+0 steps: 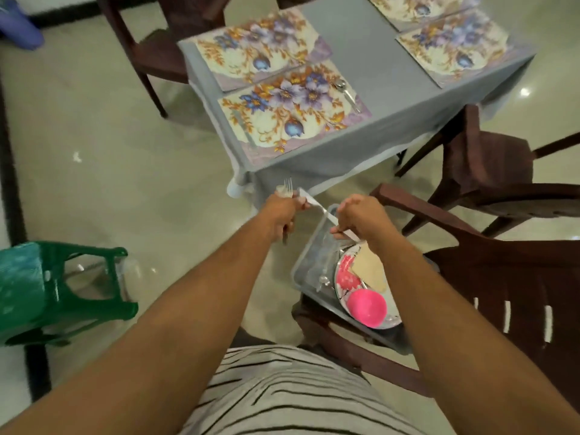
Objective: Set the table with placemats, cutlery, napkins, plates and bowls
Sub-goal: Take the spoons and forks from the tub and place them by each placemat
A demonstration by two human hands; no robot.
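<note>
my left hand (284, 208) grips forks (288, 185) | my right hand (361, 216) pinches knife (317, 204) | both above tray (309, 255)

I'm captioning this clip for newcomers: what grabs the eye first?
The floral placemats on the grey-clothed table ahead stand out most. Closer in, the left hand holds a fork upright while the right hand holds a knife. Lower right, a bright pink bowl sits in a tray on a brown chair.

I log a glossy cream tiled floor (125, 171) with a dark border strip (9, 196) at left; brown chairs (502, 246) at right and upper left; a green stool (47, 293) at lower left; light glare (524, 92) at upper right.
</note>
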